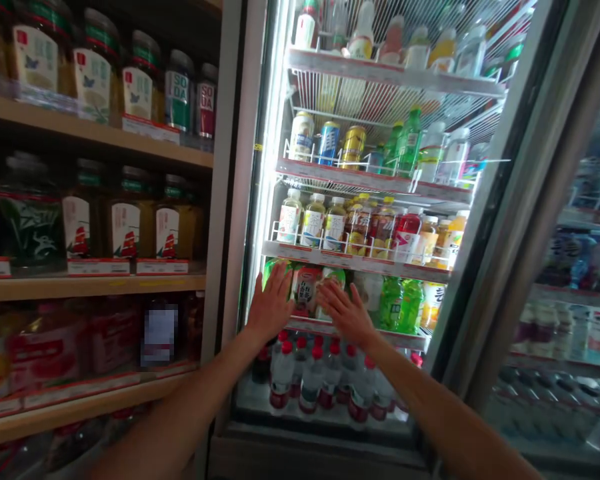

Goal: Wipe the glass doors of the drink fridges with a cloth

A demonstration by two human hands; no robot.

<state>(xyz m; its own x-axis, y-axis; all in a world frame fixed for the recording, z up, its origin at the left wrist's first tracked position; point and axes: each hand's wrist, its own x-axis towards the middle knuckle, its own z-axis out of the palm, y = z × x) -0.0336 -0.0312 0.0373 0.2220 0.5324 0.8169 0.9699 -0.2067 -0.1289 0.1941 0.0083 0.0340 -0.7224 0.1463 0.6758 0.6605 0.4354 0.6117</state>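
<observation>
Both my arms reach forward to the lit drinks fridge. My left hand [271,303] has its fingers stretched out in front of a green bottle [286,268] at the left end of the fourth shelf. Beside it stands a bottle with a red and dark label [306,290], between my two hands. My right hand [347,310] is held flat with the fingers extended, partly covering a green-and-white bottle [336,275]. Neither hand holds anything. Whether the fingertips touch the bottles I cannot tell.
Bottles of green drink [401,303] stand right of my right hand. Above runs a wire-fronted shelf edge [355,260] with tea bottles [313,220]. Red-capped bottles [311,377] fill the fridge floor. A wooden shelf [95,287] of drinks is at left; a metal door frame [520,220] at right.
</observation>
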